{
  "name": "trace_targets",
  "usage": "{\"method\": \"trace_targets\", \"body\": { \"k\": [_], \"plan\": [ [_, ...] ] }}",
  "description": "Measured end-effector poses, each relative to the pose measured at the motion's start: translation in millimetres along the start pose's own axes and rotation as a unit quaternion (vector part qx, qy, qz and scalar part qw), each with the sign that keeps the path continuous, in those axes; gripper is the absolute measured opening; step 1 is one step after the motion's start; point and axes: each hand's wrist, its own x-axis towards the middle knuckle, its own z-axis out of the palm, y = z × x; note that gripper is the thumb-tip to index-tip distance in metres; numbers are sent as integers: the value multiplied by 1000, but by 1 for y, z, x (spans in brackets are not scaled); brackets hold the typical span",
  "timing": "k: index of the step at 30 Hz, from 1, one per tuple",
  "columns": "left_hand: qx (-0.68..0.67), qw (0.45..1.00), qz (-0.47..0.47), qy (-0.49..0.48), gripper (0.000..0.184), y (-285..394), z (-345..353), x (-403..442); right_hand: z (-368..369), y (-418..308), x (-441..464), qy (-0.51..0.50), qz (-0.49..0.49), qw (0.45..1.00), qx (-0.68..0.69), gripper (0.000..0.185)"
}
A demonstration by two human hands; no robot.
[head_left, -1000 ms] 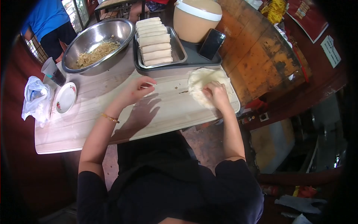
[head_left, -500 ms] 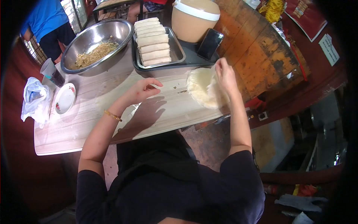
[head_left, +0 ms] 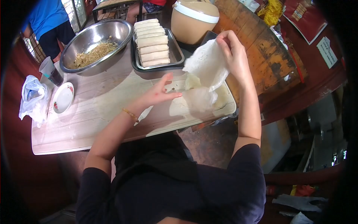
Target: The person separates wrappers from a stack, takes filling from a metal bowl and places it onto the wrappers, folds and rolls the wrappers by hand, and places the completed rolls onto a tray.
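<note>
The right hand (head_left: 235, 52) pinches 1 thin, ragged-edged sheet (head_left: 207, 61); the left hand (head_left: 158, 95) is spread wide. Round steel bowl (head_left: 84, 40) holds shredded strands (head_left: 94, 55); metal tray (head_left: 178, 59), pale rolls (head_left: 153, 48).

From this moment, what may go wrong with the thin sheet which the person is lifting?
The thin sheet might tear: the right hand pinches it near one edge, while the open left hand gives no support.
It may fold or stick to itself, as it hangs loose.
The pale sheets below lie near the edge of the table, so a tug could shift them off.
</note>
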Motion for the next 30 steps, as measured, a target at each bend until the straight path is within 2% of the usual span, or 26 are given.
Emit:
{"method": "trace_targets", "body": {
  "k": [1,2,3,4,5,6,7,8,10,11,12,13,14,16,17,18,20,22,23,25,26,28,30],
  "plan": [
    [1,1000,0,2,91,3,2,4,1,-1,2,-35,7,999,41,10],
    [-14,999,46,27,96,6,2,8,3,-1,4,-37,4,998,42,10],
    [-27,994,91,51,101,12,2,12,8,-1,5,-88,5,991,101,10],
    [-26,994,91,54,101,19,1,16,13,-2,7,-139,6,977,159,11],
    [-82,986,131,69,100,26,-1,20,16,-3,9,-181,10,957,228,11],
    [-137,972,171,83,98,36,-2,22,20,-4,11,-182,9,956,229,11],
    [-120,961,203,148,74,47,-3,23,23,-4,14,-185,12,951,249,12],
    [-119,961,201,148,74,55,-13,23,27,-2,18,-188,15,944,269,13],
    [-113,982,84,129,48,64,-38,27,44,28,19,-164,23,958,232,12],
    [-43,968,135,207,37,64,-42,30,52,38,15,-121,65,975,174,17],
    [-41,968,133,206,37,68,-50,26,59,47,9,-77,106,985,114,22],
    [38,975,109,191,31,74,-65,19,64,55,-8,-102,96,982,128,28],
    [117,974,84,178,25,76,-78,14,68,67,-23,-177,93,964,177,30],
    [160,968,98,169,26,70,-93,10,71,57,-51,-267,72,949,153,39],
    [167,975,80,123,27,71,-99,7,75,50,-62,-271,72,947,158,39],
    [174,980,62,75,27,73,-103,3,81,40,-71,-255,82,950,162,45],
    [172,983,33,50,27,83,-103,-2,96,23,-72,-238,91,952,172,52],
    [170,985,10,28,27,97,-103,-7,104,7,-65,-141,-33,967,210,66],
    [188,982,15,25,28,104,-102,-9,98,0,-58,-142,-35,966,211,66],
    [205,978,18,19,28,114,-100,-18,80,-11,-47,-242,-56,950,189,63],
    [188,981,24,53,29,116,-98,-23,75,-5,-47,-242,-54,950,189,63],
    [166,982,31,81,31,116,-98,-27,57,13,-48,-365,-18,925,103,60],
    [179,982,12,61,31,113,-106,-26,53,45,-74,-349,-9,936,47,54]
  ]
}}
